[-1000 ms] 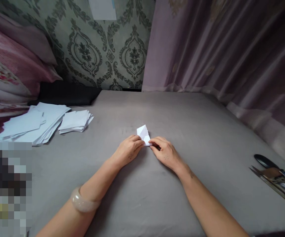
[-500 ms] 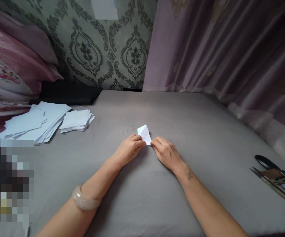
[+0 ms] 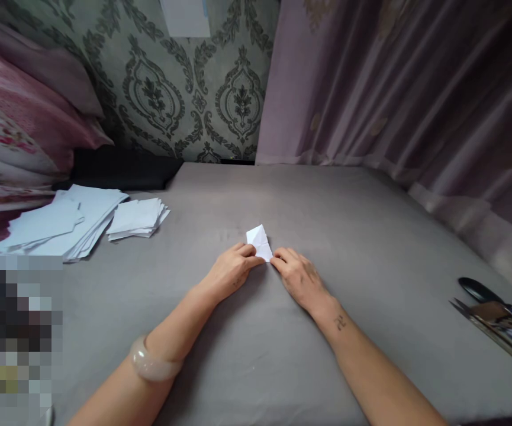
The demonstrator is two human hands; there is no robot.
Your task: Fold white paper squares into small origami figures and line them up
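Note:
A small folded piece of white paper (image 3: 258,238), with creases across it and a pointed top, lies on the grey cloth in the middle of the view. My left hand (image 3: 236,265) pinches its lower left edge, the thumb stretched along the bottom fold. At the lower right corner, the fingertips of my right hand (image 3: 298,273) are pressed together on the paper. The parts of the paper under my fingers are hidden.
Left of my hands are a stack of small white paper pieces (image 3: 137,216) and a pile of larger sheets (image 3: 67,222). A black folded cloth (image 3: 125,168) lies behind them. Scissors (image 3: 489,331) and other small tools lie at the far right. Curtains (image 3: 348,89) hang behind.
My left thumb has slid slightly right along the paper's bottom edge. The right hand has shifted only a little, and the paper stays in place.

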